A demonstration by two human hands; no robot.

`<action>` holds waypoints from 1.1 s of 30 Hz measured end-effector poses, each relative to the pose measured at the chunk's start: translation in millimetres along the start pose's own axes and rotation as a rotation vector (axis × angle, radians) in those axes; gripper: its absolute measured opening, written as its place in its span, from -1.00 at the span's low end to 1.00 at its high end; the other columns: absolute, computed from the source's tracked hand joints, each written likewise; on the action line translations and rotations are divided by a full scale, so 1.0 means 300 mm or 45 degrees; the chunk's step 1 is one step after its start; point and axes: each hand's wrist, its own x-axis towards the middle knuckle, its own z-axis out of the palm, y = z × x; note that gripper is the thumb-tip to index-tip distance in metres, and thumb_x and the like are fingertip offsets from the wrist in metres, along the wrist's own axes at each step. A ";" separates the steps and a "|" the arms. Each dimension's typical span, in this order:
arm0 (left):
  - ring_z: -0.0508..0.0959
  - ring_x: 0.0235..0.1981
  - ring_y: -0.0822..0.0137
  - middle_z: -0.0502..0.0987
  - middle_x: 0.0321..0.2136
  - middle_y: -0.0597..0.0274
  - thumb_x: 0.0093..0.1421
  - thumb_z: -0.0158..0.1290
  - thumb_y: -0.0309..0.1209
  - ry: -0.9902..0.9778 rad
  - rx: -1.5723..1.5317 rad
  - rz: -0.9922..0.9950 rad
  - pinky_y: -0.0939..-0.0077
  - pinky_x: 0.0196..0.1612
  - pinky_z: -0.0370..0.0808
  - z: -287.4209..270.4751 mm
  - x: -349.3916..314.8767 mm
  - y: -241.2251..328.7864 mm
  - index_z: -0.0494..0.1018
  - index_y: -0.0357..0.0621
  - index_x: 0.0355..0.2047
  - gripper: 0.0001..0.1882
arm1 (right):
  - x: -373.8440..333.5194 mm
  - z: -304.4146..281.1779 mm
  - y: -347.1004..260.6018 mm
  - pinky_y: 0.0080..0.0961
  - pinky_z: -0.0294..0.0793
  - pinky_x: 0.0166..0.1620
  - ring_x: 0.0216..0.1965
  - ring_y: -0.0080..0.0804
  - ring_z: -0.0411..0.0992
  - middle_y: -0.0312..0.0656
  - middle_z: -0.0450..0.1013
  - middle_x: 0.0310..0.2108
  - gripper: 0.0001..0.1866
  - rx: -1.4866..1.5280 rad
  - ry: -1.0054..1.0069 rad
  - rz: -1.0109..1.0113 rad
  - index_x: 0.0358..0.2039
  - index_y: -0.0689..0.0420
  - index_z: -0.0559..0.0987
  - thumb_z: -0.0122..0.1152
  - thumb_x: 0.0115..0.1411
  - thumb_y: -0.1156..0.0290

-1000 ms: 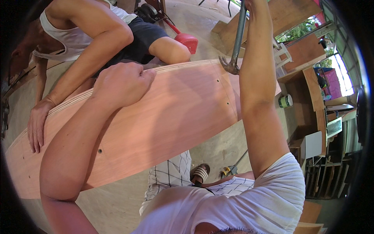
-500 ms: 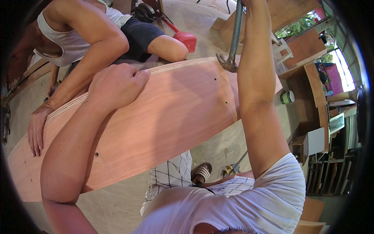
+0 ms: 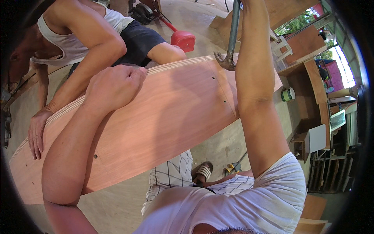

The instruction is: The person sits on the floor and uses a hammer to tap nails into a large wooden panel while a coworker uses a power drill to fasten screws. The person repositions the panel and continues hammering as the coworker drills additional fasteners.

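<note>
A curved plywood panel (image 3: pixel 179 105) with a reddish face and a layered edge lies tilted across in front of me. My left hand (image 3: pixel 113 86) is closed at its far edge, thumb side to the right; whatever its fingers grip is hidden. Only the wrist end of my right hand (image 3: pixel 245 2) shows at the top edge. It holds a claw hammer (image 3: pixel 232 37) by the handle, its head hanging down beside my raised forearm, over the panel's right part. Another person's hand (image 3: pixel 37 130) lies flat on the panel's left end.
The other person (image 3: pixel 83 43) crouches at the far left, close to the panel. A red plastic object (image 3: pixel 183 41) is on the floor beyond it. At the right are a tub (image 3: pixel 288 94) and wooden cabinets (image 3: pixel 317 85). A yellow-and-black clamp (image 3: pixel 233 168) lies near my foot.
The panel's right part appears slightly higher in view and its left end slightly lower. My left hand stays closed at the edge, and the hammer hangs almost unchanged.
</note>
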 end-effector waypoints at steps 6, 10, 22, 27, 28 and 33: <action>0.61 -0.12 -0.19 0.64 -0.24 -0.20 0.35 -0.12 0.10 -0.078 0.037 -0.049 -0.01 0.01 0.49 -0.005 0.007 0.001 0.68 -0.14 -0.26 -0.42 | -0.006 0.004 -0.005 -0.48 0.25 -0.72 -0.71 -0.53 0.26 -0.32 0.33 -0.63 -0.88 -0.058 0.034 0.003 -0.30 0.12 0.55 0.19 0.22 0.36; 0.63 -0.15 -0.19 0.64 -0.28 -0.19 0.34 -0.12 0.09 -0.067 0.030 0.008 0.01 -0.02 0.50 -0.004 0.017 -0.006 0.68 -0.16 -0.27 -0.41 | -0.009 0.003 -0.008 -0.48 0.25 -0.72 -0.71 -0.53 0.26 -0.33 0.33 -0.63 -0.89 -0.065 0.005 -0.021 -0.29 0.11 0.55 0.18 0.22 0.36; 0.63 -0.16 -0.19 0.65 -0.28 -0.16 0.31 -0.09 0.12 -0.086 0.025 -0.061 0.01 -0.01 0.52 -0.002 0.016 -0.001 0.69 -0.12 -0.27 -0.42 | 0.001 0.007 0.013 -0.52 0.21 -0.71 -0.69 -0.56 0.23 -0.34 0.34 -0.61 -0.91 -0.012 -0.008 -0.027 -0.28 0.07 0.52 0.18 0.22 0.37; 0.62 -0.16 -0.19 0.65 -0.27 -0.15 0.31 -0.09 0.13 -0.102 0.015 -0.070 0.00 -0.01 0.52 -0.007 0.015 0.000 0.69 -0.11 -0.27 -0.41 | 0.001 0.001 0.010 -0.53 0.18 -0.71 -0.70 -0.56 0.22 -0.33 0.35 -0.61 -0.92 -0.015 -0.052 0.002 -0.31 0.07 0.52 0.20 0.21 0.38; 0.62 -0.16 -0.19 0.65 -0.27 -0.15 0.31 -0.09 0.13 -0.098 0.016 -0.062 -0.01 -0.02 0.52 -0.009 0.014 0.001 0.69 -0.11 -0.28 -0.41 | 0.001 -0.001 0.009 -0.53 0.17 -0.72 -0.71 -0.56 0.22 -0.32 0.35 -0.61 -0.92 0.006 -0.058 0.002 -0.32 0.07 0.52 0.20 0.21 0.39; 0.63 -0.10 -0.16 0.66 -0.21 -0.14 0.31 -0.13 0.13 -0.183 0.031 -0.089 0.02 0.04 0.51 -0.025 0.015 0.005 0.68 -0.17 -0.25 -0.38 | 0.002 0.002 0.011 -0.53 0.14 -0.73 -0.74 -0.55 0.20 -0.31 0.35 -0.62 -0.94 0.022 -0.043 -0.015 -0.36 0.08 0.51 0.20 0.21 0.41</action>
